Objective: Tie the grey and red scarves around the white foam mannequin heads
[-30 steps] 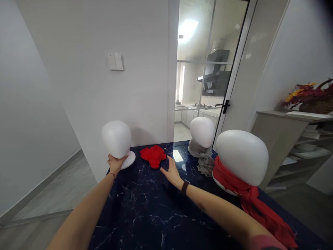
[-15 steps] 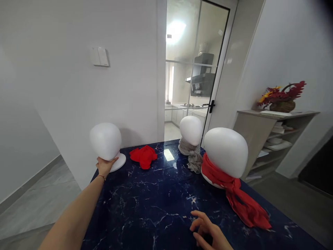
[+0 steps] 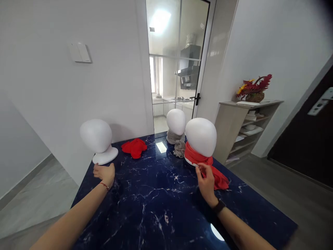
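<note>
A bare white mannequin head (image 3: pixel 96 136) stands on its round base at the table's left. My left hand (image 3: pixel 104 173) is just in front of that base, fingers spread and holding nothing. To the right, another white mannequin head (image 3: pixel 201 136) wears a red scarf (image 3: pixel 196 155) round its neck, the loose end trailing on the table. My right hand (image 3: pixel 207 184) is in front of this scarf, thumb and fingers bent but apart; whether the fingertips touch the cloth I cannot tell. Behind, a third mannequin head (image 3: pixel 176 121) has a grey scarf (image 3: pixel 178 143) knotted round its neck.
A crumpled red cloth (image 3: pixel 134 148) lies near the back edge of the dark blue marbled table (image 3: pixel 145 201). Past the table are a glass door (image 3: pixel 166 69) and a shelf unit (image 3: pixel 229 128) with a flower basket (image 3: pixel 255 95) on top.
My left hand has let go of the bare head's neck and drawn back toward me. My right hand has reached forward to the red scarf. The view has shifted right.
</note>
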A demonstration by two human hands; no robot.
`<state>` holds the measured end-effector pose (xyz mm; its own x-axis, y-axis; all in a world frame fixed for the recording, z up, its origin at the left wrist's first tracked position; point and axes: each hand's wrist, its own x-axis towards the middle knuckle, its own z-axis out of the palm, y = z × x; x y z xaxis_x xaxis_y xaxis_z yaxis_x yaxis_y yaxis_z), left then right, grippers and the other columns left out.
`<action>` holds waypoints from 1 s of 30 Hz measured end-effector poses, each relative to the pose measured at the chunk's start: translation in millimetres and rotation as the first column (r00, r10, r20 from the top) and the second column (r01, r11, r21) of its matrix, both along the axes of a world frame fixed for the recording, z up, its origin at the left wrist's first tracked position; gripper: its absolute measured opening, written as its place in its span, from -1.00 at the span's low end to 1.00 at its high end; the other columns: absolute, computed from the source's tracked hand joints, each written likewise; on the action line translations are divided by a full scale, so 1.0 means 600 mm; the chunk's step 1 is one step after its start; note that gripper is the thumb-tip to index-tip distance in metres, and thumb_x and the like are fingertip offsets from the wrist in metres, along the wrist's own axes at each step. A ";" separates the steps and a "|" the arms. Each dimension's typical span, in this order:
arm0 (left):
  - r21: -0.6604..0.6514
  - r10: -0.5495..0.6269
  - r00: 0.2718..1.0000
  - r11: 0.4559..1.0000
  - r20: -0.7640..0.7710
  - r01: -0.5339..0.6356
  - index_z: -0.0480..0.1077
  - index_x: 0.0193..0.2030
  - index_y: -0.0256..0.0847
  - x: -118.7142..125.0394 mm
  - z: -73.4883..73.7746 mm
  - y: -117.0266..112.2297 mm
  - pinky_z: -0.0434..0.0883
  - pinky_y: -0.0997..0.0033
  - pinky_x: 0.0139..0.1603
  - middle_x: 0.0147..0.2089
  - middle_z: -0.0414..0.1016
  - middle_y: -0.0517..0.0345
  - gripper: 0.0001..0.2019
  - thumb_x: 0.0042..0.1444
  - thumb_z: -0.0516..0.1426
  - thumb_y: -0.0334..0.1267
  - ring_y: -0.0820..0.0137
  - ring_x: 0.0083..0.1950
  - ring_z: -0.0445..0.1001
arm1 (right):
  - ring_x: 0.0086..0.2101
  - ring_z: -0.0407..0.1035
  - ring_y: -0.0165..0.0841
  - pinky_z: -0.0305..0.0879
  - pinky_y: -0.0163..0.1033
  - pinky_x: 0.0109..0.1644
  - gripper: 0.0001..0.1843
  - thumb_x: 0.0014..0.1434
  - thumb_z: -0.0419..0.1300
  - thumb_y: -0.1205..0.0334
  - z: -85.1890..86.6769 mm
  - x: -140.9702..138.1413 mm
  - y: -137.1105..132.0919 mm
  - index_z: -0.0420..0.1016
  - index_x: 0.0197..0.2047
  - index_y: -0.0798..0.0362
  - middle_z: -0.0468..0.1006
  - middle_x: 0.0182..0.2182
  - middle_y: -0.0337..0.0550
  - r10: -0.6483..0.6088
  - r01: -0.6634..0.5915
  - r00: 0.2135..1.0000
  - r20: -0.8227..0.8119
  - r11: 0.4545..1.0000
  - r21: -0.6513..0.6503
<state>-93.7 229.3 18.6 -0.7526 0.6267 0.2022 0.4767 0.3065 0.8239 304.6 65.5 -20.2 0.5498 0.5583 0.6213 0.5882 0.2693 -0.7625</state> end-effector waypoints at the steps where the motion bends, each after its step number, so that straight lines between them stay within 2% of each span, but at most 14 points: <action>1: -0.005 -0.030 0.999 1.000 0.016 0.030 0.02 0.20 -0.48 0.022 0.002 -0.021 0.00 0.00 0.27 0.23 0.13 -0.40 -0.29 -0.11 0.18 -0.33 -0.07 0.31 0.06 | -0.24 0.29 -0.29 0.23 -0.16 -0.07 -0.65 0.16 0.10 0.03 0.002 0.029 0.011 0.35 -0.10 0.10 0.40 -0.25 -0.08 -0.131 0.133 0.989 -0.065 0.991 0.033; 3: -0.002 -0.119 0.991 0.993 0.061 0.120 0.11 0.15 -0.39 0.067 0.004 -0.061 0.07 0.03 0.25 0.17 0.22 -0.27 -0.38 -0.09 0.18 -0.34 -0.01 0.26 0.15 | -0.12 0.27 -0.24 0.18 -0.11 0.03 -0.55 0.12 0.08 0.01 0.006 0.090 0.036 0.30 -0.02 0.15 0.37 -0.11 0.03 -0.308 0.312 0.929 -0.203 0.950 -0.017; 4: 0.003 -0.170 0.981 0.985 0.089 0.170 0.16 0.11 -0.34 0.090 0.005 -0.080 0.12 0.05 0.23 0.12 0.27 -0.21 -0.44 -0.08 0.17 -0.34 0.03 0.22 0.22 | -0.10 0.26 -0.22 0.16 -0.10 0.05 -0.52 0.10 0.08 0.01 0.009 0.118 0.049 0.30 -0.01 0.18 0.36 -0.09 0.07 -0.339 0.330 0.906 -0.252 0.941 -0.078; 6: 0.023 -0.265 0.953 0.964 0.150 0.265 0.22 0.04 -0.29 0.138 0.004 -0.120 0.22 0.12 0.17 0.05 0.32 -0.12 -0.53 -0.06 0.17 -0.34 0.13 0.15 0.30 | -0.13 0.29 -0.19 0.19 -0.10 0.02 -0.50 0.07 0.05 0.01 0.013 0.162 0.075 0.34 -0.04 0.20 0.42 -0.13 0.09 -0.314 0.274 0.903 -0.295 0.947 -0.168; 8: 0.056 -0.353 0.914 0.935 0.199 0.349 0.22 0.02 -0.27 0.188 -0.001 -0.164 0.27 0.21 0.14 0.04 0.33 -0.08 -0.56 -0.05 0.14 -0.37 0.22 0.11 0.33 | -0.20 0.33 -0.20 0.24 -0.13 -0.05 -0.52 0.05 0.03 -0.02 0.018 0.189 0.096 0.41 -0.12 0.19 0.49 -0.25 0.03 -0.236 0.179 0.926 -0.296 0.962 -0.208; 12: 0.128 -0.526 0.808 0.850 0.264 0.512 0.25 0.01 -0.22 0.271 -0.020 -0.264 0.32 0.28 0.11 0.03 0.36 -0.01 -0.57 -0.07 0.11 -0.43 0.32 0.07 0.37 | -0.26 0.37 -0.25 0.27 -0.20 -0.12 -0.54 0.02 0.02 -0.04 0.020 0.205 0.120 0.48 -0.19 0.12 0.54 -0.35 -0.09 -0.115 0.043 0.951 -0.287 0.968 -0.247; 14: 0.173 -0.677 0.675 0.732 0.293 0.659 0.23 0.09 -0.20 0.301 -0.032 -0.308 0.26 0.19 0.18 0.11 0.31 -0.05 -0.49 -0.08 0.09 -0.45 0.27 0.16 0.30 | -0.29 0.38 -0.25 0.28 -0.20 -0.15 -0.54 0.00 0.03 -0.05 0.015 0.207 0.123 0.51 -0.20 0.11 0.55 -0.37 -0.09 -0.074 -0.005 0.955 -0.287 0.965 -0.263; 17: 0.201 -0.874 0.417 0.468 0.252 0.860 0.17 0.22 -0.13 0.338 -0.047 -0.341 0.12 0.08 0.28 0.27 0.19 -0.05 -0.34 -0.10 0.14 -0.42 0.21 0.30 0.14 | -0.32 0.38 -0.22 0.28 -0.18 -0.18 -0.49 0.00 0.01 -0.10 0.000 0.209 0.124 0.53 -0.25 0.13 0.56 -0.41 -0.07 -0.023 -0.063 0.957 -0.291 0.957 -0.285; 19: 0.202 -0.936 0.259 0.309 0.240 0.929 0.11 0.28 -0.09 0.367 -0.056 -0.337 0.06 0.04 0.32 0.35 0.08 -0.04 -0.24 -0.12 0.21 -0.36 0.16 0.35 0.05 | -0.31 0.38 -0.19 0.27 -0.17 -0.18 -0.46 0.01 0.00 -0.14 -0.013 0.211 0.122 0.54 -0.27 0.15 0.57 -0.41 -0.03 -0.003 -0.087 0.957 -0.291 0.952 -0.295; 20: 0.207 -0.948 0.200 0.253 0.248 0.945 0.09 0.31 -0.08 0.384 -0.061 -0.328 0.04 0.02 0.32 0.38 0.04 -0.04 -0.20 -0.13 0.23 -0.33 0.14 0.37 0.01 | -0.29 0.39 -0.18 0.27 -0.16 -0.17 -0.44 0.01 -0.01 -0.16 -0.020 0.213 0.122 0.54 -0.28 0.15 0.57 -0.39 0.00 0.004 -0.094 0.957 -0.291 0.950 -0.298; 22: 0.228 -0.950 0.133 0.201 0.282 0.953 0.04 0.34 -0.08 0.422 -0.072 -0.301 0.01 0.00 0.34 0.41 -0.03 -0.04 -0.13 -0.16 0.27 -0.29 0.12 0.39 -0.04 | -0.24 0.39 -0.16 0.26 -0.16 -0.14 -0.43 0.02 -0.02 -0.18 -0.031 0.216 0.123 0.54 -0.26 0.13 0.58 -0.33 0.04 0.016 -0.107 0.957 -0.288 0.947 -0.302; 23: 0.244 -0.944 0.123 0.202 0.306 0.949 0.02 0.35 -0.09 0.443 -0.078 -0.285 -0.01 0.00 0.34 0.42 -0.06 -0.05 -0.10 -0.17 0.28 -0.28 0.10 0.40 -0.05 | -0.22 0.39 -0.16 0.26 -0.16 -0.12 -0.42 0.03 -0.03 -0.19 -0.036 0.218 0.125 0.54 -0.24 0.12 0.58 -0.30 0.04 0.025 -0.115 0.958 -0.287 0.946 -0.303; 25: 0.281 -0.926 0.136 0.244 0.353 0.928 -0.01 0.36 -0.16 0.484 -0.088 -0.252 -0.03 0.01 0.35 0.42 -0.07 -0.09 -0.08 -0.18 0.28 -0.29 0.08 0.40 -0.05 | -0.17 0.39 -0.16 0.25 -0.15 -0.09 -0.41 0.03 -0.04 -0.20 -0.044 0.224 0.128 0.52 -0.19 0.09 0.58 -0.23 0.03 0.046 -0.135 0.958 -0.284 0.943 -0.303; 30: 0.442 -0.909 0.141 0.320 0.391 0.838 0.05 0.33 -0.12 0.567 -0.101 -0.186 -0.08 0.08 0.36 0.37 0.10 0.01 -0.07 -0.26 0.27 -0.40 0.14 0.38 0.00 | -0.13 0.38 -0.18 0.25 -0.16 -0.06 -0.44 0.01 -0.02 -0.21 -0.059 0.240 0.136 0.49 -0.16 0.03 0.56 -0.16 -0.03 0.091 -0.180 0.954 -0.287 0.936 -0.302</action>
<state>246.5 117.4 -42.2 0.3120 0.9388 0.1461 -0.1104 -0.1169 0.9870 448.8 147.0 -55.4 0.5739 0.7834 0.2386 0.3284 0.0467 -0.9434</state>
